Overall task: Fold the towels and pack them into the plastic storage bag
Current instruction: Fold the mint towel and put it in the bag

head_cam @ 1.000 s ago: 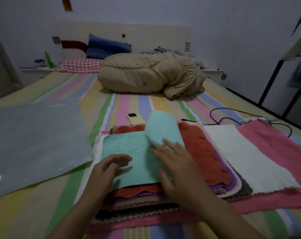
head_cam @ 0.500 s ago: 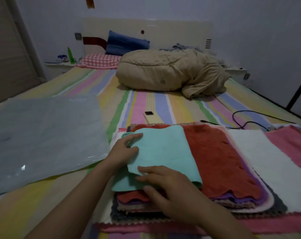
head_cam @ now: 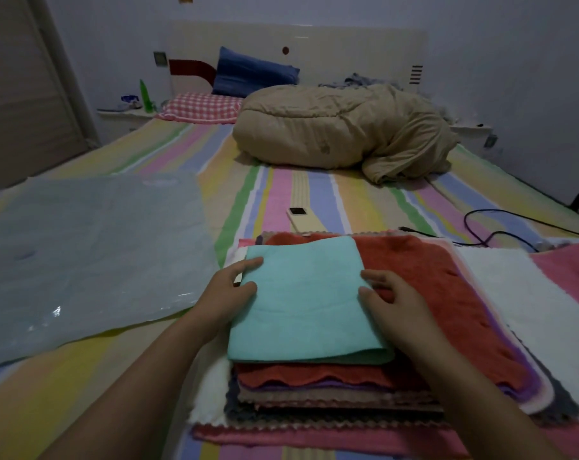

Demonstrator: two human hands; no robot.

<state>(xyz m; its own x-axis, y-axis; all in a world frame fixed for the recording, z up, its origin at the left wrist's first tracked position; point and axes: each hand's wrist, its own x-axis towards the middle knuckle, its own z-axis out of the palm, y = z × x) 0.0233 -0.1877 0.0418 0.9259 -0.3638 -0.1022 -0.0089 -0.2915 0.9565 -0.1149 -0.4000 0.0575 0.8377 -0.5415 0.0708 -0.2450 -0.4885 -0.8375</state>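
Note:
A folded teal towel (head_cam: 306, 303) lies on top of a stack of spread towels: a rust-red one (head_cam: 447, 300), then purple, tan, grey, white (head_cam: 530, 310) and pink (head_cam: 570, 273) layers. My left hand (head_cam: 230, 292) grips the teal towel's left edge, thumb on top. My right hand (head_cam: 389, 300) holds its right edge, fingers curled at the fold. The clear plastic storage bag (head_cam: 82, 260) lies flat on the bed to the left, apart from both hands.
A striped bedsheet (head_cam: 281, 194) covers the bed. A phone (head_cam: 301, 219) lies just beyond the stack. A black cable (head_cam: 500, 227) runs at the right. A rolled beige quilt (head_cam: 341, 131) and pillows sit near the headboard.
The teal towel has been folded over into a smaller rectangle. My hands moved from its top to its left and right edges. The view shifted left.

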